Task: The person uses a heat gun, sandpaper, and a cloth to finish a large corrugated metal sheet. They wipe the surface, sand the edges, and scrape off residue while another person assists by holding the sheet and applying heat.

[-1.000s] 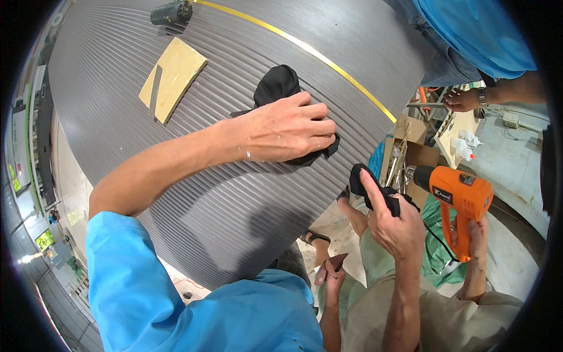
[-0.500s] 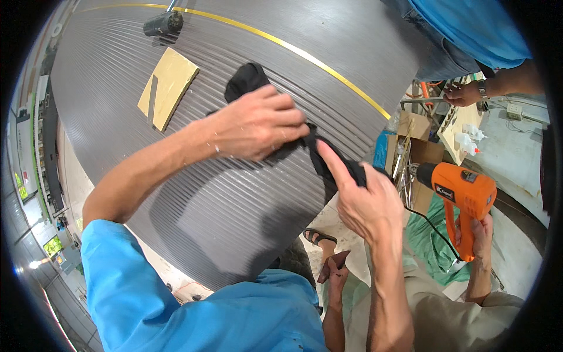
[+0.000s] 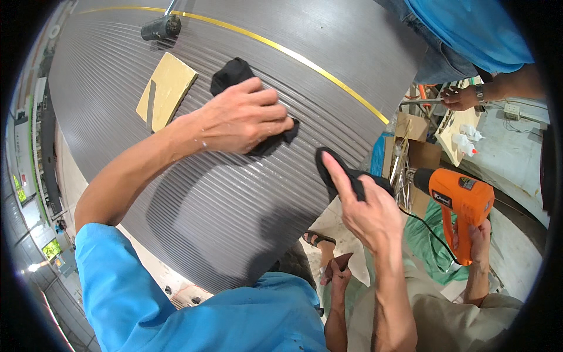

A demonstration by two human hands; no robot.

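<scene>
My left hand (image 3: 243, 114) is closed on a bunched black cloth (image 3: 231, 75), pressing it onto a grey ribbed panel (image 3: 217, 234). The cloth shows on both sides of my fingers. My right hand (image 3: 369, 205) grips another piece of black cloth (image 3: 323, 166) near the panel's right edge, its index finger stretched along the fabric. A gap of bare ribs separates the two pieces. Left of my left hand, a pale yellow board (image 3: 171, 85) with a dark strip lies on the ribs. Farther back rests a black-headed mallet (image 3: 161, 28).
A yellow strip (image 3: 305, 61) crosses the panel. At right, a co-worker's hand holds an orange heat gun (image 3: 460, 196); that person's other hand (image 3: 337, 273) holds a brown piece. Another person's hand (image 3: 460, 97) is at far right, near an open cardboard box (image 3: 423, 154) and white bottles (image 3: 467, 138).
My left hand has moved left and slightly away with its cloth. The two black pieces, close together before, now lie apart. My right hand has barely moved.
</scene>
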